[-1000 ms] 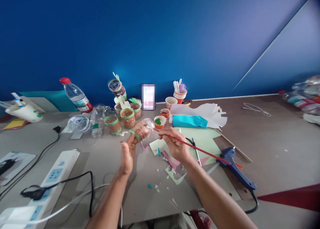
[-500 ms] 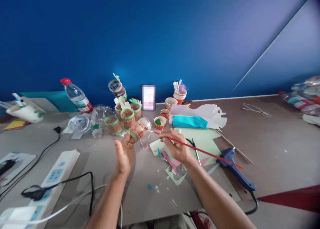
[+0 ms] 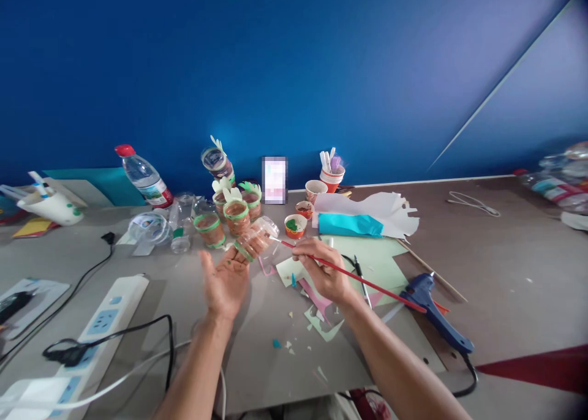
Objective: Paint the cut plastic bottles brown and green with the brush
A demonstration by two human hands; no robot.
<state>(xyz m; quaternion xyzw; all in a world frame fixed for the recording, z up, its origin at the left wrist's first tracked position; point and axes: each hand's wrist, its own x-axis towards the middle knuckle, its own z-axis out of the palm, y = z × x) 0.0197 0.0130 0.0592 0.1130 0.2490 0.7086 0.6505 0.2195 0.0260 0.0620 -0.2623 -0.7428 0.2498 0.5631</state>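
My left hand [image 3: 227,285] is palm up with the thumb spread out, its fingertips at the green-edged end of a cut plastic bottle piece [image 3: 253,239] and holding it up sideways. That piece is clear and partly painted brown; how far the fingers reach inside is hidden. Between the fingertips of my right hand [image 3: 320,267] is a long red paintbrush [image 3: 362,278], its tip at the clear end of the bottle piece. Just beyond stand a paper cup of green paint [image 3: 294,226] and one of brown paint [image 3: 304,210]. Similar painted bottle cups [image 3: 237,218] with pale paper shapes stand behind.
A blue glue gun [image 3: 436,313] lies by my right forearm. Paper scraps [image 3: 327,328] litter the table's middle. At the left are a power strip [image 3: 103,322] with cables and a red-capped bottle [image 3: 146,178]. Turquoise paper [image 3: 351,225] lies at the back.
My left hand has turned its palm further up and its thumb has swung out leftward. The brush stays at the bottle piece. The whole view has shifted slightly.
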